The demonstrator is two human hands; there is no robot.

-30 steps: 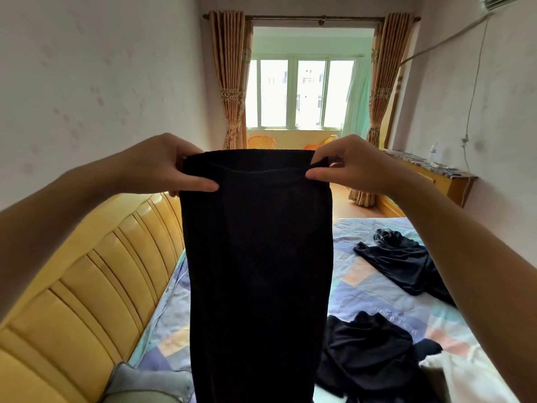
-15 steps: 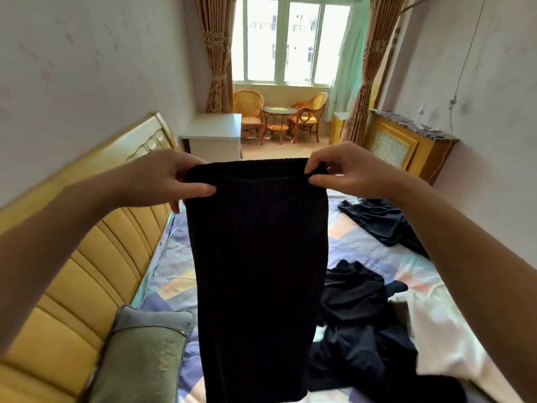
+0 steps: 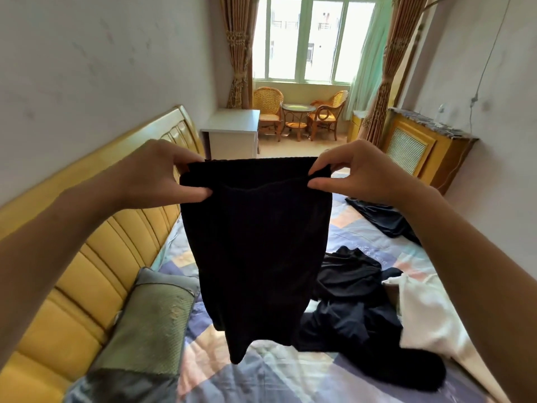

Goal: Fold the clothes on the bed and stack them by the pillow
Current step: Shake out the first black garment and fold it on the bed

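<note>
A black ribbed garment (image 3: 255, 251) hangs in the air over the bed, held up by its top edge. My left hand (image 3: 157, 175) pinches the top left corner and my right hand (image 3: 357, 173) pinches the top right corner. Its lower end dangles just above the patchwork bedspread (image 3: 290, 376). A green pillow (image 3: 151, 324) lies at the left by the yellow headboard (image 3: 87, 274). A heap of dark clothes (image 3: 348, 309) and a white garment (image 3: 424, 321) lie on the bed to the right. Another dark garment (image 3: 383, 216) lies farther back.
A white bedside cabinet (image 3: 232, 132) stands beyond the headboard. Wicker chairs (image 3: 328, 112) and a small round table (image 3: 296, 114) sit under the window. A wooden radiator cover (image 3: 418, 146) lines the right wall.
My view has tilted down, showing more of the bed and the pillow. The garment stays held by both hands, and its lower end now shows above the bedspread.
</note>
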